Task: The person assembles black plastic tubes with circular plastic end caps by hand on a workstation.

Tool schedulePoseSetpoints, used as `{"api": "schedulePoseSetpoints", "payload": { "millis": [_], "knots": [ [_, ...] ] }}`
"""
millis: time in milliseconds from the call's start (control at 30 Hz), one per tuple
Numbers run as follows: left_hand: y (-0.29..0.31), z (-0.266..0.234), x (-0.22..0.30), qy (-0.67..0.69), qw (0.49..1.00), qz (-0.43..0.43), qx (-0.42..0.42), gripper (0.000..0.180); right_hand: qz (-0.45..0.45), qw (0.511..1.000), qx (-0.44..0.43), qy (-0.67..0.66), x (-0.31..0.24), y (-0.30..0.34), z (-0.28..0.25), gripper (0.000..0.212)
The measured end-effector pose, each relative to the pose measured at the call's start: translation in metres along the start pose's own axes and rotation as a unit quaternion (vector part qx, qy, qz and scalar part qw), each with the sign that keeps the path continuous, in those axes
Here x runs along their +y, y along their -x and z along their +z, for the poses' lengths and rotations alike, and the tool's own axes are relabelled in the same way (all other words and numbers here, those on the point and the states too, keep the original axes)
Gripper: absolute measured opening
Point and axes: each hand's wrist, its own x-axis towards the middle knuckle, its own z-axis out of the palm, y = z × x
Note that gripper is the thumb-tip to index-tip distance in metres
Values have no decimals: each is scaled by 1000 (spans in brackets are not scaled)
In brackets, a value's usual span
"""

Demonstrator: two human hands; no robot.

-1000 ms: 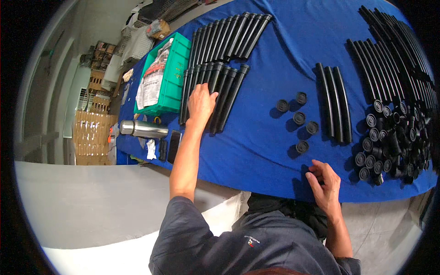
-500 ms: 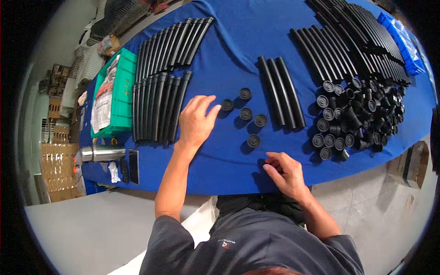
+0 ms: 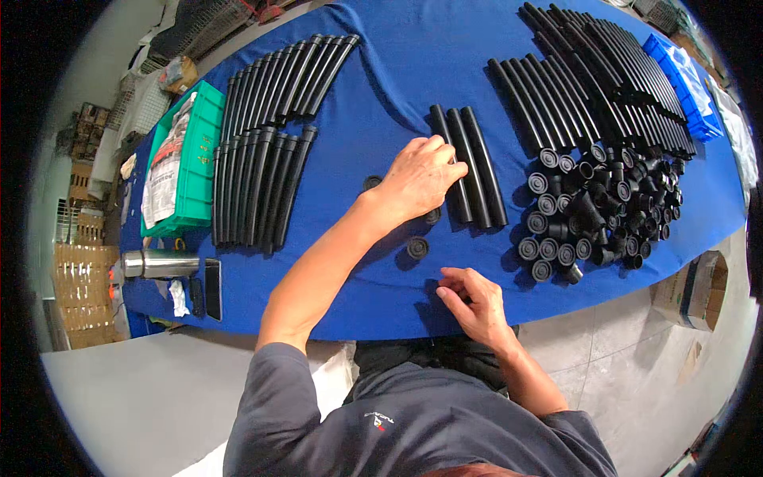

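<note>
Three black tubes (image 3: 482, 167) lie side by side on the blue cloth. My left hand (image 3: 417, 176) is over the leftmost tube (image 3: 462, 203), its thumb and fingers closed around the middle of it. Beneath that hand and forearm are several round black caps, mostly covered; one cap (image 3: 417, 247) shows whole and another (image 3: 372, 183) peeks out beside the wrist. My right hand (image 3: 474, 304) rests near the table's front edge with loosely bent fingers, thumb apart, holding nothing.
Loose black caps (image 3: 588, 211) are heaped at right, below rows of black tubes (image 3: 548, 103) and a blue crate (image 3: 682, 87). Capped tubes (image 3: 262, 187) lie in two rows at left, beside a green crate (image 3: 199, 179). A steel flask (image 3: 161, 264) and a phone (image 3: 212, 289) lie near the left edge.
My left hand has moved right, from beside the loose caps to the leftmost of the three tubes, and closed on it. My right hand has stayed about where it was.
</note>
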Motion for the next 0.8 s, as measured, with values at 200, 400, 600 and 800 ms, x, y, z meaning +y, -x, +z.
{"api": "schedulePoseSetpoints", "payload": {
  "millis": [200,400,600,800],
  "knots": [
    [-12,-5,-3,-42,997,22,-54,21,-6,1000,-12,-21,-1,0,0,28],
    [-7,-5,-13,-58,994,30,-91,16,-28,1000,-4,-7,-1,-3,2,28],
    [-17,-1,-8,-39,995,44,-78,11,6,1000,0,-16,0,2,-1,28],
    [-13,-6,-16,-113,989,71,-65,13,-14,1000,1,-7,1,-2,3,27]
  ]
}}
